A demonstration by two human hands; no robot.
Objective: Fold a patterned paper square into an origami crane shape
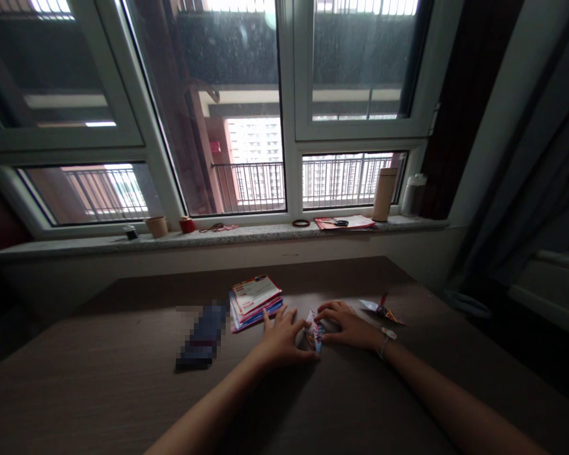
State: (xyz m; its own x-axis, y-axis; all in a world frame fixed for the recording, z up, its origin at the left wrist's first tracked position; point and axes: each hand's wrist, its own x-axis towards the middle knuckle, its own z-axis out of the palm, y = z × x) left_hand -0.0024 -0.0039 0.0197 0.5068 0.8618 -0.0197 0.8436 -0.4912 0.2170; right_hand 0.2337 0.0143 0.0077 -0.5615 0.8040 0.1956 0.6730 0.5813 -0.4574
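A small piece of folded printed paper point(312, 330), white with red and blue print, lies on the table between my two hands. My left hand point(281, 336) has its index finger and thumb at the paper's left and near edges, while its other fingers spread toward a paper stack. From the other side, my right hand point(345, 325) grips the paper with bent fingers and thumb. Its fingertips cover part of the paper. To the right lies a folded paper figure point(382, 309) with pointed ends. The stack of printed paper sheets point(256, 296) rests just beyond my left hand.
A dark, pixelated object point(203, 335) lies on the brown table point(99, 354) at left. Along the windowsill point(260, 235) stand a paper cup point(157, 226), a red spool point(186, 224), scissors point(341, 222) on papers, a tan flask point(384, 194) and a white bottle point(413, 196).
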